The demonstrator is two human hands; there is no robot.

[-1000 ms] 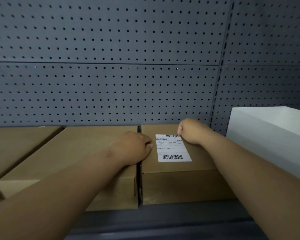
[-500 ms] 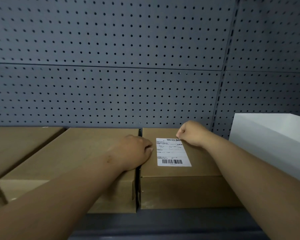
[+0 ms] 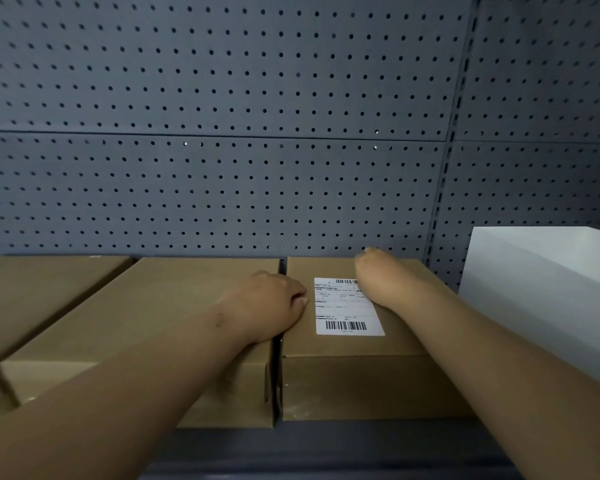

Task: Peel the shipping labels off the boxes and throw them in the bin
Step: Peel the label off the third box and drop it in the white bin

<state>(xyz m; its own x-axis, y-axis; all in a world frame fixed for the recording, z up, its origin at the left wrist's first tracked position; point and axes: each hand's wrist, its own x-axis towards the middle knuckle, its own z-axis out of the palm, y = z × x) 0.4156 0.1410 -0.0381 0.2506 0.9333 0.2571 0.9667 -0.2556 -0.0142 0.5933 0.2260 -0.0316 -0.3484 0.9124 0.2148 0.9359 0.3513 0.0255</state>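
Label (image 3: 347, 308) position: flat on top of the right-hand cardboard box (image 3: 361, 386), which sits on the shelf (image 3: 326, 448) against the pegboard (image 3: 222, 133). Our left hand (image 3: 274, 306) presses on the box edge at the label's 9 o'clock — grip closed on nothing. Our right hand (image 3: 378, 278), blurred, covers the label's 1 o'clock corner — we cannot tell its grip. A white box (image 3: 548, 289) stands at 3 o'clock.

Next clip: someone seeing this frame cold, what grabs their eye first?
The white shipping label on top of the brown box at centre right, the only bright patch on the cardboard. Both hands frame it: the left hand beside its left edge, the right hand, blurred, over its upper right corner. Behind rises a grey pegboard wall.
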